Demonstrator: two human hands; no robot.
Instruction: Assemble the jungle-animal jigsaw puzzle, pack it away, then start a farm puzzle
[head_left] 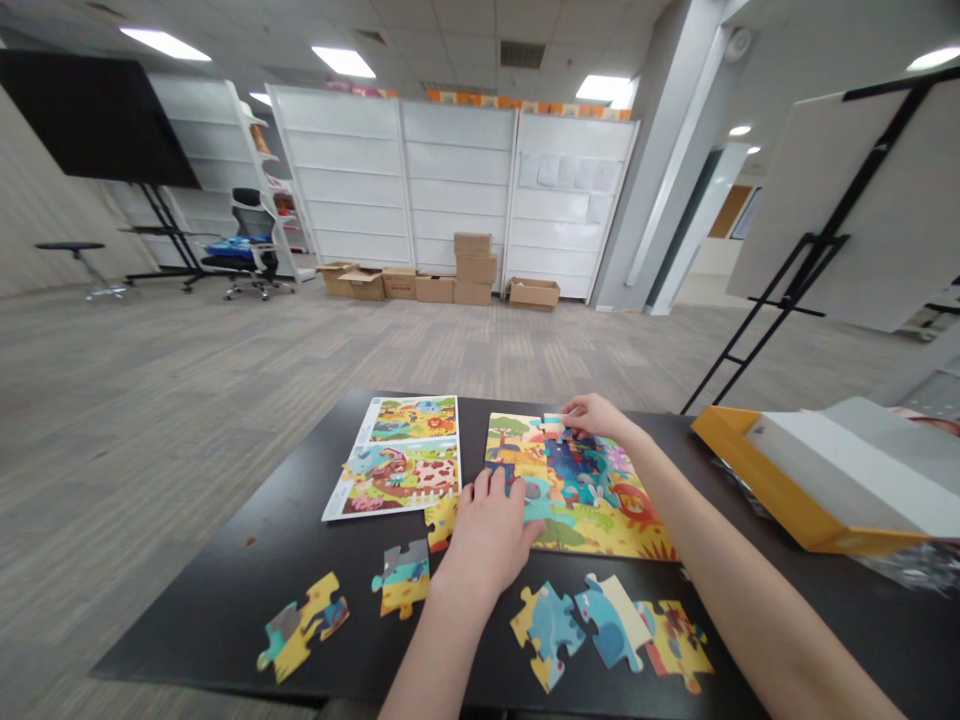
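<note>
A partly assembled animal jigsaw puzzle (577, 540) lies on the black table. My left hand (491, 525) rests over its lower left edge, fingers stretched out and slightly spread, with nothing gripped. At the puzzle's top edge, my right hand (592, 415) pinches a pale puzzle piece (553, 424), partly hidden by the fingers. A dark blue area shows in the middle of the puzzle. Close to my left wrist are a yellow puzzle piece (441, 520) and a grey, teal and yellow puzzle piece (405, 578). Below the puzzle lie blue elephant pieces (551, 628).
A printed picture sheet (401, 470) lies left of the puzzle. Loose pieces (304, 625) are near the table's front left. At right stands an open yellow box (787, 500) with clear plastic by it. Beyond the table are cardboard boxes (474, 270) and an easel board (832, 200).
</note>
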